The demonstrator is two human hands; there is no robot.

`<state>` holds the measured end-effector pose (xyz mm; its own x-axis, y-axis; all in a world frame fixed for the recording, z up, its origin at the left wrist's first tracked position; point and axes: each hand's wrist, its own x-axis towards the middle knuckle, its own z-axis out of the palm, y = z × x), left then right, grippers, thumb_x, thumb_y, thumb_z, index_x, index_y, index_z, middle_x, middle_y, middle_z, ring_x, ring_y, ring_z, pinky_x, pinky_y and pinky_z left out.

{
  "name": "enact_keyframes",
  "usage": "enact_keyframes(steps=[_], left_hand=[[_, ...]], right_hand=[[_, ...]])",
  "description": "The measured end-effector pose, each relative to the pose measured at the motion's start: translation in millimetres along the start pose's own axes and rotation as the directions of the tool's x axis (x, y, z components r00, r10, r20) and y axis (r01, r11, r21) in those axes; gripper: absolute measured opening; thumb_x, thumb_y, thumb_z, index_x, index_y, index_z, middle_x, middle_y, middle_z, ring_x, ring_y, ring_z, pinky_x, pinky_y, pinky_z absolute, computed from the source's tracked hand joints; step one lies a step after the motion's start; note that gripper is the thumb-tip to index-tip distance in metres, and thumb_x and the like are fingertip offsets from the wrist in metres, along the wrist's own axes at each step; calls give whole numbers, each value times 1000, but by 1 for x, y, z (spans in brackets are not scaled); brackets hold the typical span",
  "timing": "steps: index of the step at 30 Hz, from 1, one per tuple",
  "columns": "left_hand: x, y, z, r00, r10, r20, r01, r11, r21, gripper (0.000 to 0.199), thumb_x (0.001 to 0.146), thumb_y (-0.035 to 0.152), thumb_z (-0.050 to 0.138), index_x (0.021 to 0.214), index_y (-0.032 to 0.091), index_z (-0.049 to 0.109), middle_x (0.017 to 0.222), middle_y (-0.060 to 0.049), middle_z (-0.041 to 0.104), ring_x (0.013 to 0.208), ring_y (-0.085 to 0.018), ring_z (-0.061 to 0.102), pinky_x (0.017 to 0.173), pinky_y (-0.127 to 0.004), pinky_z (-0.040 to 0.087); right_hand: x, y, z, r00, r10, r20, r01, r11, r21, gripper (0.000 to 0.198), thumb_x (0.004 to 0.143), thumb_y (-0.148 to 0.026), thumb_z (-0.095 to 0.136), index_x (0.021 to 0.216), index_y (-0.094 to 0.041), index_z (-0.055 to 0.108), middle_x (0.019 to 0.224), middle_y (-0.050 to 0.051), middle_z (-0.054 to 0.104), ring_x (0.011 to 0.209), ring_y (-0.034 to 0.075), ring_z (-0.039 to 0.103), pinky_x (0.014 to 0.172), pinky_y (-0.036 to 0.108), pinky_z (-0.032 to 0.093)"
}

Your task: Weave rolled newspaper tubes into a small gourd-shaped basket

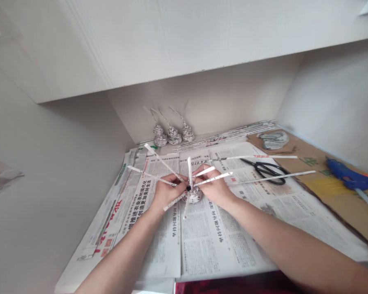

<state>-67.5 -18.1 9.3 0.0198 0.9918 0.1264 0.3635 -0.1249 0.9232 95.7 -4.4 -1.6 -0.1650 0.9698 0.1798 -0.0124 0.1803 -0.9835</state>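
Note:
Between my hands a small woven paper piece [194, 197] rests on the newspaper, with several rolled paper sticks fanning out from its top. My left hand [171, 188] grips the piece from the left, thumb and fingers closed near the base of the sticks. On the other side my right hand [213, 185] is closed around the stick bases, its fingertips partly hidden. A dark round spot shows at the centre, between the thumbs. One upright paper stick [190, 169] stands above the middle, and long sticks stretch out to the right past my right hand.
Three finished-looking woven gourds [174, 136] stand at the back wall beside a bundle of paper sticks [223, 135]. Black-handled scissors [270, 171] lie to the right. Beyond them are a cardboard sheet [322, 192], a blue glue gun [349, 173] and a grey crumpled lump [274, 140]. A shelf overhangs.

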Motion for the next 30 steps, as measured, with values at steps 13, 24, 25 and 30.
enact_keyframes(steps=[13, 24, 25, 30], left_hand=[[-2, 1, 6, 999, 16, -40, -14, 999, 37, 17, 68, 28, 69, 78, 16, 70, 66, -1, 68, 57, -13, 60, 56, -23, 46], [-5, 4, 9, 998, 4, -56, -2, 1000, 29, 15, 67, 27, 68, 76, 15, 65, 66, -1, 66, 57, -13, 60, 56, -23, 45], [-5, 5, 9, 998, 4, -58, -2, 999, 34, 15, 67, 27, 68, 75, 15, 65, 66, -1, 66, 57, -13, 59, 56, -22, 45], [-5, 5, 11, 996, 22, -85, -17, 998, 67, 14, 66, 26, 69, 75, 16, 65, 65, 0, 65, 59, -13, 58, 56, -21, 44]], right_hand=[[9, 1, -2, 989, 151, 1, -144, 939, 314, 29, 64, -24, 70, 90, -21, 57, 71, -3, 65, 64, 15, 62, 65, 29, 51], [10, 7, 0, 961, 276, -29, -257, 926, 276, 18, 57, -20, 73, 71, -17, 62, 63, -1, 66, 60, 15, 62, 61, 27, 48], [10, 6, 1, 954, 299, -35, -276, 914, 298, 16, 58, -20, 72, 69, -17, 62, 61, -1, 65, 58, 14, 61, 60, 27, 48], [10, 1, 4, 948, 311, -61, -273, 900, 341, 7, 63, -21, 64, 65, -17, 60, 57, -1, 64, 55, 14, 59, 57, 26, 46]])
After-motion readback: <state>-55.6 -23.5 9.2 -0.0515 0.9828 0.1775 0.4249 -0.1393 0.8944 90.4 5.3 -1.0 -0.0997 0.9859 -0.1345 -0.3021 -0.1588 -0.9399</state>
